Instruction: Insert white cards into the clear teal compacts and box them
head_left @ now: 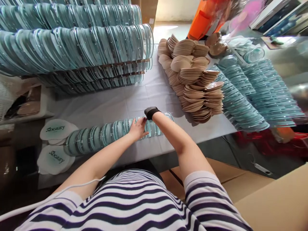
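A long row of clear, blue-green round plastic pieces stands on edge along the front of the table, leaning against each other. My left hand is bare and rests on the right part of this row, its thumb apart from the other fingers. Close beside it, my right hand wears a dark grey and black glove and is at the row's far side. Its fingers are mostly hidden, so I cannot see whether it grips a piece. White rounded cards printed "beauty" lie at the row's left end.
Racks of similar blue-green pieces rise at the back left. Stacked beige oval pads lie right of centre, with more stacked clear pieces beyond. A white tray sits left. A cardboard box stands at lower right.
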Motion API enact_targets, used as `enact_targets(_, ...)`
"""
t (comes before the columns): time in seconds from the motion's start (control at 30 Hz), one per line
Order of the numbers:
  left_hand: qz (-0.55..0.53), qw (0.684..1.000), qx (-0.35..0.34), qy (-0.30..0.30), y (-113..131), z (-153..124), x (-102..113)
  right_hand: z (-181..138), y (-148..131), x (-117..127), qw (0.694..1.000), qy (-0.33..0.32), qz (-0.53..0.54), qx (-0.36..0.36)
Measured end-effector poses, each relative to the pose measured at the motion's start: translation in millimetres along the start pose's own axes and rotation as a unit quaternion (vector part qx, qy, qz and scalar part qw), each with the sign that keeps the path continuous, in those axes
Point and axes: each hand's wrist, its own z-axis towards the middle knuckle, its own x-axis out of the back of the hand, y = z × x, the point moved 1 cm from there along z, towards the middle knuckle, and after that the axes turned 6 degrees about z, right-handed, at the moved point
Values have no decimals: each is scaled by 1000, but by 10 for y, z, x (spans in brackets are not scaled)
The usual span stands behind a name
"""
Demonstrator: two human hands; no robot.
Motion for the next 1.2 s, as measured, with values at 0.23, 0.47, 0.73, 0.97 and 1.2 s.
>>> enact_targets(0.23,-1,1000,4,3,-19,-31,-34,-475,136,-493,989,114,1,98)
enact_targets(0.47,8,1000,8,2,8,-36,-21,-852,71,-1862,980,133,143,18)
enact_targets(0.73,12,1000,5,-11,45,-14,91,-884,212,-1806,943,205,262,-31)
enact_targets(0.97,8,999,-8,-31,440,392,102,-353,801,-422,986,101,115,-72)
enact_targets(1.2,32,999,-6,-33,466,407,63,87,620,-137,998,-57,-13,37)
